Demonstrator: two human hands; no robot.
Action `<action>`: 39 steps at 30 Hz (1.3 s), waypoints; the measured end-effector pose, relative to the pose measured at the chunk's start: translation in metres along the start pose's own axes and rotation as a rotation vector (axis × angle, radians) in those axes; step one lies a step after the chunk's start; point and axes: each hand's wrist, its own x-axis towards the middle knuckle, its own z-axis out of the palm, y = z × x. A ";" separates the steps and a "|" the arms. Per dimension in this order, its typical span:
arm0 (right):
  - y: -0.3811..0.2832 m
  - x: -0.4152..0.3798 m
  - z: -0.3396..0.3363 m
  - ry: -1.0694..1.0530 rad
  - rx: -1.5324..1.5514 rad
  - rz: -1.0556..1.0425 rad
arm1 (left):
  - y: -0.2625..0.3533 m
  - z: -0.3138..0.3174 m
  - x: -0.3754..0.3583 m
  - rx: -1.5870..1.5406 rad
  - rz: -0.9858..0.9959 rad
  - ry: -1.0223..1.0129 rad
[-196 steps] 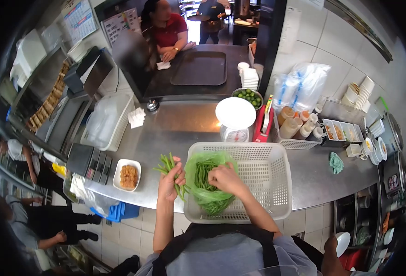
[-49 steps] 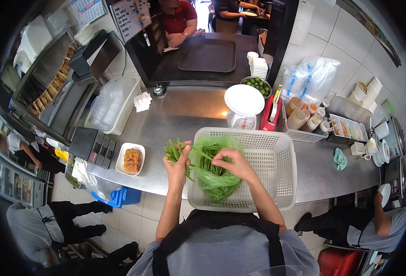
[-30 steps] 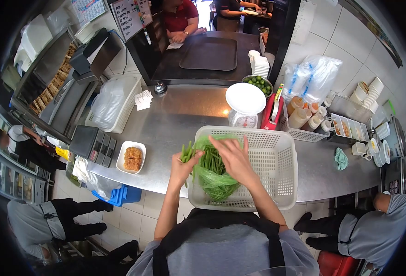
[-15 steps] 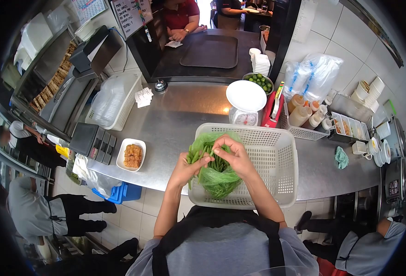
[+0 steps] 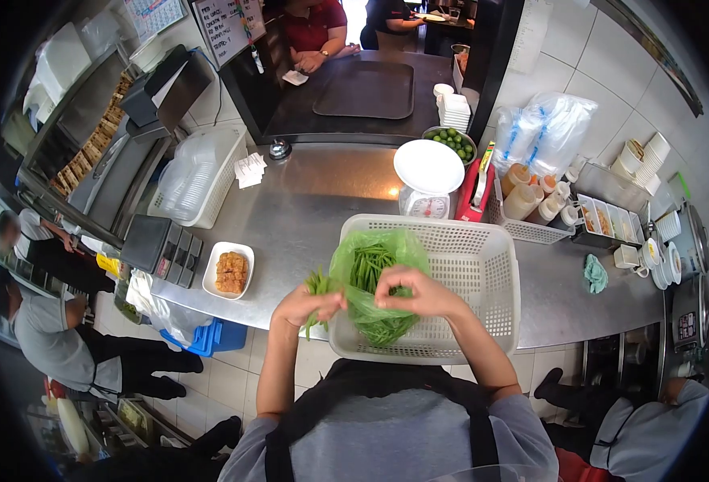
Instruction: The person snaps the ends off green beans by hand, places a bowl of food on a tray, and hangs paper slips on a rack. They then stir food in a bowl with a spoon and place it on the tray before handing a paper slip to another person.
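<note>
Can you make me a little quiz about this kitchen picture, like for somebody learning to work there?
1. Which hand holds a bunch of beans?
2. True or false: the green bag sits inside the basket.
3. Fill in the missing word: in the picture, the cloth lies to the ___ of the basket.

Key:
1. The left hand.
2. True.
3. Right.
</note>
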 end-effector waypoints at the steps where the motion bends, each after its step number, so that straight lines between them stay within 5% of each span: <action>1: 0.003 0.003 -0.001 0.081 -0.127 0.023 | -0.005 -0.006 0.008 -0.184 0.052 -0.023; 5: 0.001 0.016 0.006 0.242 -0.633 0.166 | -0.002 0.008 0.026 -0.437 0.184 0.207; 10: 0.034 0.019 0.003 0.408 -0.982 0.075 | 0.004 0.024 0.032 0.370 0.191 0.524; 13: 0.022 0.019 -0.004 0.248 -1.008 0.225 | -0.017 0.016 0.044 0.654 0.273 0.596; 22: 0.039 0.024 -0.004 0.350 -0.940 0.159 | -0.034 0.025 0.059 0.899 0.187 0.631; 28: 0.030 0.020 -0.008 0.216 -0.904 0.168 | -0.033 0.024 0.059 0.966 0.232 0.564; 34: 0.001 0.022 0.002 0.553 -0.800 -0.048 | -0.022 0.037 0.061 0.780 0.313 0.643; 37: -0.015 0.023 -0.003 0.637 -0.553 -0.069 | -0.020 0.045 0.060 0.685 0.316 0.660; 39: 0.004 0.029 -0.001 0.586 -0.008 -0.022 | -0.019 0.049 0.060 0.609 0.306 0.671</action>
